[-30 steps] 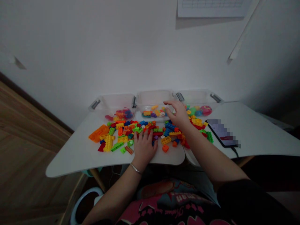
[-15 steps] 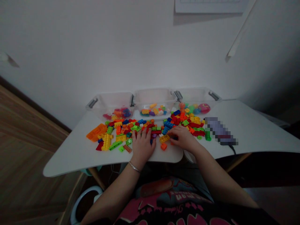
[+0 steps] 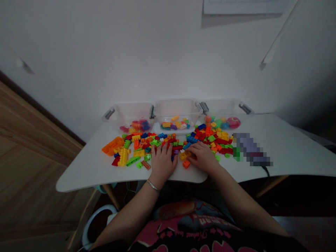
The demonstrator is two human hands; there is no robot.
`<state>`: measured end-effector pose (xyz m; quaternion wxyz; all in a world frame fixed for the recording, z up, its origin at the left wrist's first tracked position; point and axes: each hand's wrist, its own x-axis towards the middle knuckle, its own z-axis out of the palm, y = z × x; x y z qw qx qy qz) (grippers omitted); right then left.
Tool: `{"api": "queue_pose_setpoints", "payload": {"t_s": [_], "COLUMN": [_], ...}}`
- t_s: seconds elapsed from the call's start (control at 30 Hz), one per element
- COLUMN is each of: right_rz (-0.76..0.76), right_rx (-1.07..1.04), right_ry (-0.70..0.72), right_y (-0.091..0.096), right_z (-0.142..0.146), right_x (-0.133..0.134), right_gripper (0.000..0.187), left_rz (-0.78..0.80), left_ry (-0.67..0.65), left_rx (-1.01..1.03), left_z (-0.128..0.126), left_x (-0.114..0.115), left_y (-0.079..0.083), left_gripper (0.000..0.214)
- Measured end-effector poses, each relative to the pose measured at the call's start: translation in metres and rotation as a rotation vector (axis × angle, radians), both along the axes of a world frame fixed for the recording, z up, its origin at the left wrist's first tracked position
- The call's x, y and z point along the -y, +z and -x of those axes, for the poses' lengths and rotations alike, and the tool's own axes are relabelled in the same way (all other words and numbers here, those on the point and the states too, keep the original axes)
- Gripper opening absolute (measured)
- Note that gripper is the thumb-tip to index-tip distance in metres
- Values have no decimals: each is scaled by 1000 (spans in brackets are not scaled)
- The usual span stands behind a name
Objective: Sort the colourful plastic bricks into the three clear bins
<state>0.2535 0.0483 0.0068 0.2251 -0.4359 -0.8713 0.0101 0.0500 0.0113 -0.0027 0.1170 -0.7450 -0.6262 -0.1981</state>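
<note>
Looking down at the white table (image 3: 291, 147), with three clear bins (image 3: 133, 110) along the back and scattered bricks (image 3: 175, 147) in front. Resting the left hand (image 3: 164, 162) on the pile, with fingers straight and slightly apart; curling the right hand (image 3: 203, 157) narrowly at the yellow brick (image 3: 184, 156), cannot tell if pinching. Could easily knock the orange brick (image 3: 186, 164) toward the near edge, given such tight crowding! Compared with a second ago: down from before the middle bin (image 3: 176, 106) on the right, much the same on the left.
</note>
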Motion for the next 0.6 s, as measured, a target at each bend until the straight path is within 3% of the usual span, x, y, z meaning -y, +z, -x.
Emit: {"api": "queue_pose_setpoints", "payload": {"t_s": [0.6], "right_rz": [10], "right_rx": [-97], "right_ry": [-58], "right_y": [0], "right_z": [3], "right_x": [2], "right_gripper": [22], "left_rz": [-3], "left_ry": [-64], "left_rx": [31], "left_z": [2], "left_x": [1], "left_y": [1], "left_gripper": [43]}}
